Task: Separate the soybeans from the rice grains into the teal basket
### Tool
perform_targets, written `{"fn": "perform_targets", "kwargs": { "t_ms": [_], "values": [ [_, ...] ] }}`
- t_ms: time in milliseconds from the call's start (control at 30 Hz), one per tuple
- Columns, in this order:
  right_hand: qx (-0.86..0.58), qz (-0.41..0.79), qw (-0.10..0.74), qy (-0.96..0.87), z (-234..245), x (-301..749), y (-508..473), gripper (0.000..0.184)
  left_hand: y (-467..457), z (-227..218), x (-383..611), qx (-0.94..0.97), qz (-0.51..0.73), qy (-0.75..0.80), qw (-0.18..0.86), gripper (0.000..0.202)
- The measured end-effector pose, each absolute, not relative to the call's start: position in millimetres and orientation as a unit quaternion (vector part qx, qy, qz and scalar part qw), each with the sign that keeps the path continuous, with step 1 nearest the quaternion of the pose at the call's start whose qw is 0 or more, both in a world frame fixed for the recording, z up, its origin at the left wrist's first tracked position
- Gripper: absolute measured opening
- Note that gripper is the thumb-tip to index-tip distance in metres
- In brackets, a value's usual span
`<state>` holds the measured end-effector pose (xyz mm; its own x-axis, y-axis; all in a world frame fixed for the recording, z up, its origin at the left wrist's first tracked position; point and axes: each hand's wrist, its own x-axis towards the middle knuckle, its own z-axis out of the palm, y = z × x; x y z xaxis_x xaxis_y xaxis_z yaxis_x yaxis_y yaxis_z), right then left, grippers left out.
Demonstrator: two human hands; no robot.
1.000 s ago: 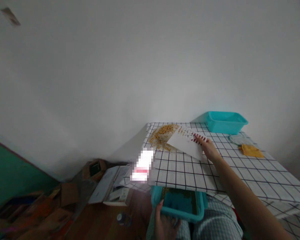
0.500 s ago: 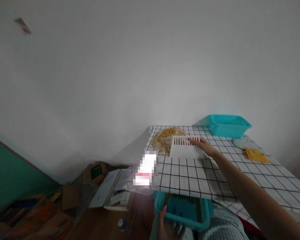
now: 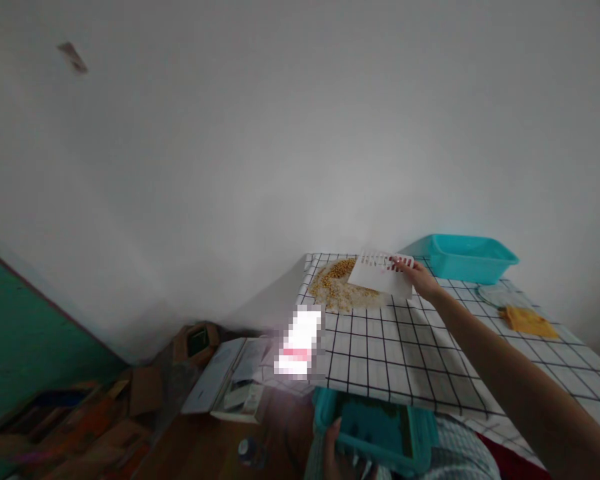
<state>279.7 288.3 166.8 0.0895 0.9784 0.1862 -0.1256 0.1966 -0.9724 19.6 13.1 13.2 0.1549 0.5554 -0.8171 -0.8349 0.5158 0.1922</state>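
Observation:
My right hand (image 3: 420, 277) reaches across the table and grips a white slotted plastic scraper (image 3: 380, 273) by its right end, holding it over the far side of a pile of yellow-brown grains (image 3: 337, 287). The pile lies on the black-and-white checked tablecloth (image 3: 405, 353) near the table's far left corner. My left hand (image 3: 337, 453) sits low at the picture's bottom edge, fingers wrapped on the near rim of a teal tray (image 3: 375, 427) held below the table's front edge, over my lap.
A second teal tub (image 3: 473, 257) stands at the table's far right against the white wall. An orange cloth (image 3: 527, 321) and a clear lid (image 3: 495, 295) lie beside it. Cardboard boxes and papers (image 3: 220, 380) clutter the floor to the left. A blurred patch (image 3: 300, 340) hangs at the table's corner.
My right hand lifted the scraper and carried it farther back, from the pile's near right side to over its far edge. The view shifted slightly left.

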Motion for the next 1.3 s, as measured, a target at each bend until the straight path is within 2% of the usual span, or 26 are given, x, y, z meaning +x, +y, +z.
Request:
{"fn": "perform_targets", "kwargs": {
  "t_ms": [100, 200, 400, 600, 800, 1067, 1300],
  "values": [
    [-0.435, 0.438, 0.654, -0.437, 164.1, 280.0, 276.7, 0.048, 13.0, 16.4, 21.7, -0.157, 0.471, 0.473, 0.728, 0.055],
    [-0.456, 0.431, 0.672, -0.392, 158.5, 270.5, 259.8, 0.045, 12.9, 18.5, 24.3, -0.161, 0.467, 0.474, 0.729, 0.055],
    [-0.457, 0.485, 0.618, -0.418, 144.1, 238.9, 237.4, 0.044, 11.3, 20.1, 23.3, -0.154, 0.478, 0.455, 0.736, 0.057],
    [-0.441, 0.508, 0.629, -0.389, 128.2, 242.3, 234.3, 0.044, 11.4, 22.4, 18.0, -0.142, 0.499, 0.448, 0.728, 0.066],
    [-0.486, 0.462, 0.629, -0.393, 125.0, 255.2, 232.0, 0.041, 9.2, 24.7, 16.8, -0.120, 0.518, 0.438, 0.724, 0.067],
    [-0.518, 0.425, 0.611, -0.421, 119.8, 265.7, 238.3, 0.046, 6.4, 24.3, 15.4, -0.101, 0.525, 0.433, 0.726, 0.068],
    [-0.507, 0.434, 0.607, -0.430, 118.6, 264.4, 240.4, 0.040, 7.6, 20.6, 16.3, -0.107, 0.528, 0.447, 0.714, 0.070]
  ]
}}
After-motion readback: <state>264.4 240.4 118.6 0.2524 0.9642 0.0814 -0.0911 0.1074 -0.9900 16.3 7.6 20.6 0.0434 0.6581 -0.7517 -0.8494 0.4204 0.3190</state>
